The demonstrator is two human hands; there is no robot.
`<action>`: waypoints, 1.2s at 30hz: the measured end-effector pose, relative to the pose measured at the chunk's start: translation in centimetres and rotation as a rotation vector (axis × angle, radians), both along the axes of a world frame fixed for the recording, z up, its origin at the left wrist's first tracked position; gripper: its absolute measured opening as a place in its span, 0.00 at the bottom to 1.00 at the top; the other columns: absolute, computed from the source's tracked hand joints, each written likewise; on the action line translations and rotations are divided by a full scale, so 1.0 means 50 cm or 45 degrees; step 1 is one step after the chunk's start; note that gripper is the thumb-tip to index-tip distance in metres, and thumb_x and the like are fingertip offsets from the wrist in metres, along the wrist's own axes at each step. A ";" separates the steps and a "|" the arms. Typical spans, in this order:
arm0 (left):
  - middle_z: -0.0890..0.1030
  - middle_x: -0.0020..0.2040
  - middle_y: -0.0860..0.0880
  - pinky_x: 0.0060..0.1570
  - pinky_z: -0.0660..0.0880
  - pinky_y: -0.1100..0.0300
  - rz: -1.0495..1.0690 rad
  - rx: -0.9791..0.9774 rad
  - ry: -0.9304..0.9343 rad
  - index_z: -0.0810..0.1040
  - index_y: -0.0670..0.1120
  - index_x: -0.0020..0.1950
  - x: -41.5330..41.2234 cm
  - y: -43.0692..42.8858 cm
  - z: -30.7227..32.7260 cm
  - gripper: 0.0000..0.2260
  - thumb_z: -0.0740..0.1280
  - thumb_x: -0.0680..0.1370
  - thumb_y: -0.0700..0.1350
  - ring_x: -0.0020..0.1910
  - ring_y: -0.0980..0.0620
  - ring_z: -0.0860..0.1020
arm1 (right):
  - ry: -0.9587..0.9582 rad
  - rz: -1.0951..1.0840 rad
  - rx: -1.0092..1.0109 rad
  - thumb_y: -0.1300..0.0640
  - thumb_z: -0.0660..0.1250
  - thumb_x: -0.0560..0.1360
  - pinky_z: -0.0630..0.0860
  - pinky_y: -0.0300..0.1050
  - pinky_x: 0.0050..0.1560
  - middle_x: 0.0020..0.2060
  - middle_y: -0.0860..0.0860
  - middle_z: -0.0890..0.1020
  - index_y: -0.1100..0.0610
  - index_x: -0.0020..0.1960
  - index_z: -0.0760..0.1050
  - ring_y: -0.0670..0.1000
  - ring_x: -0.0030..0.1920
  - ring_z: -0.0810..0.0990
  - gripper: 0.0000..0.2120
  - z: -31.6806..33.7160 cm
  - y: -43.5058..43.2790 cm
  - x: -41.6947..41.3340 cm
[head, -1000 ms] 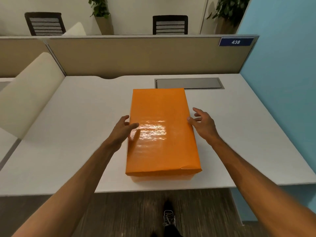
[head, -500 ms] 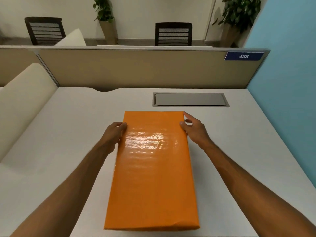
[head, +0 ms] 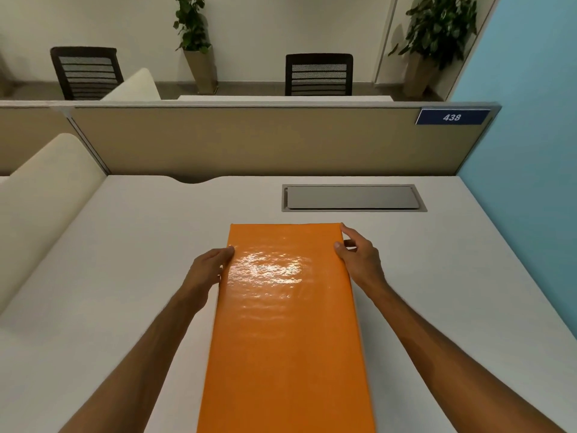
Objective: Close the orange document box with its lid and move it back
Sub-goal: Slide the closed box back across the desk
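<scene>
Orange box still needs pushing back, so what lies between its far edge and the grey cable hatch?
Head view: only a bare strip of white desk separates the orange box from the cable hatch.

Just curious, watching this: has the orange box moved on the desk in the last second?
Yes. The orange box has slid away from the person, its far edge now much closer to the grey cable hatch, both hands on its sides.

One head-worn wide-angle view — looking forward and steeply down, close over the desk (head: 125,276) — toward the partition (head: 249,142).
</scene>
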State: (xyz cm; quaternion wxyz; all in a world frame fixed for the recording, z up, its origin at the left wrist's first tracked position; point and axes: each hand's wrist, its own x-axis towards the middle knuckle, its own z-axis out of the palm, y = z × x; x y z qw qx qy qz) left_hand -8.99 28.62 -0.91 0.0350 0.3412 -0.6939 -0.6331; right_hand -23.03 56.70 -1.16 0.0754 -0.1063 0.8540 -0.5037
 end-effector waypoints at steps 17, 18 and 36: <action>0.83 0.47 0.57 0.41 0.75 0.56 0.010 -0.069 -0.043 0.80 0.60 0.48 -0.007 0.009 -0.008 0.10 0.64 0.77 0.63 0.47 0.53 0.81 | -0.153 -0.021 0.090 0.48 0.61 0.81 0.77 0.55 0.58 0.62 0.57 0.80 0.52 0.76 0.64 0.56 0.56 0.80 0.25 -0.015 -0.010 -0.026; 0.84 0.47 0.56 0.42 0.75 0.55 0.007 -0.043 -0.042 0.80 0.61 0.47 -0.008 0.008 -0.011 0.09 0.64 0.77 0.63 0.47 0.53 0.81 | -0.157 -0.017 0.096 0.47 0.61 0.81 0.77 0.53 0.56 0.62 0.57 0.79 0.52 0.76 0.64 0.54 0.54 0.79 0.25 -0.018 -0.011 -0.027; 0.73 0.72 0.43 0.65 0.73 0.37 0.011 -0.153 -0.008 0.67 0.48 0.76 0.048 0.029 0.000 0.33 0.61 0.77 0.65 0.68 0.39 0.74 | -0.254 0.001 0.149 0.41 0.58 0.79 0.75 0.61 0.62 0.68 0.58 0.75 0.49 0.77 0.59 0.60 0.65 0.76 0.29 0.012 0.024 0.054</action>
